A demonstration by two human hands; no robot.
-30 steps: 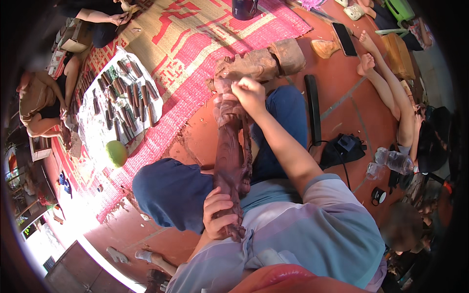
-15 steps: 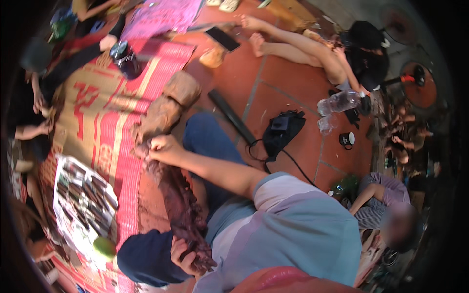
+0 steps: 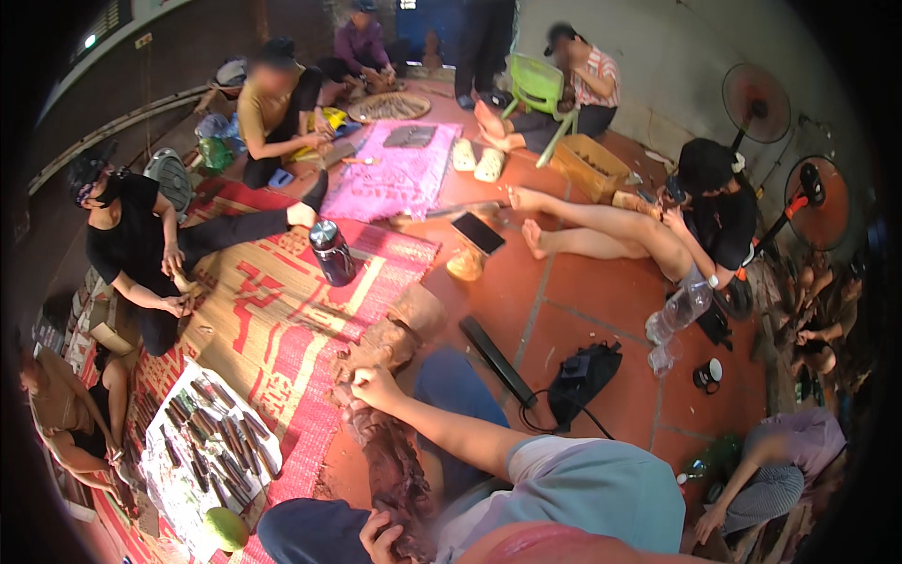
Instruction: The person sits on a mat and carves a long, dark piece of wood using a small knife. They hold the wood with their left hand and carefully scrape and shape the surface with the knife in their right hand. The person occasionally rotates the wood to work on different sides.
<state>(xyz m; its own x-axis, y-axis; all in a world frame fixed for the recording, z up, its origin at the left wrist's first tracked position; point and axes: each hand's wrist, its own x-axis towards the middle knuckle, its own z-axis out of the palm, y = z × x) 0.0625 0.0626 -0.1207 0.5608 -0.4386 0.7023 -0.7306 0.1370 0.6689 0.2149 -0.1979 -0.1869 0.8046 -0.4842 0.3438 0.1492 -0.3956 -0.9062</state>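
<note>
A long, rough, dark brown piece (image 3: 396, 470) lies along my lap, over my blue trousers. My right hand (image 3: 374, 385) is closed on its far end, next to a brown lump (image 3: 399, 338) at the edge of the red woven mat (image 3: 282, 329). My left hand (image 3: 381, 536) grips the near end, close to my body. What the brown piece is made of cannot be told.
A white cloth (image 3: 160, 470) with several dark tools and a green fruit (image 3: 225, 528) lie at my left. A dark bottle (image 3: 332, 252), a phone (image 3: 479, 232), a black bar (image 3: 498, 360), a black pouch (image 3: 583, 371) and a plastic bottle (image 3: 681, 310) lie about. Several people sit around; fans (image 3: 756, 99) stand at the right.
The view has swung upward and turned, so more of the room and the seated people show. Both hands keep their hold on the brown piece.
</note>
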